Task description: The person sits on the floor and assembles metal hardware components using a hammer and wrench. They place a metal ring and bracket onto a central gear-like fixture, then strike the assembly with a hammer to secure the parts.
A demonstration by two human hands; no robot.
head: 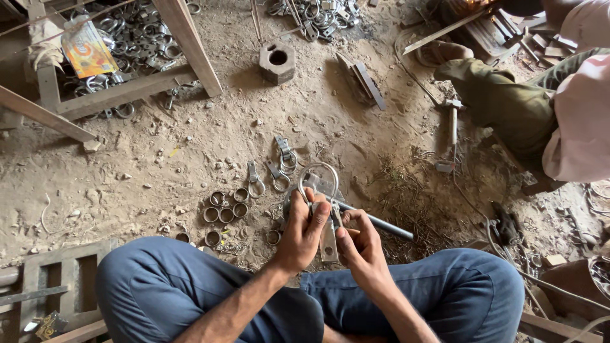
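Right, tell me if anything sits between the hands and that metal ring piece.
Nothing visible does. The left hand and right hand already grip the metal ring piece directly, fingers wrapped on its flat strap. The steel rod lies on the ground beyond, not between them.

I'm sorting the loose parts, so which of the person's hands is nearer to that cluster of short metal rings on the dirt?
Left. The left hand sits just right of the metal rings, while the right hand lies farther right, beyond the held metal piece.
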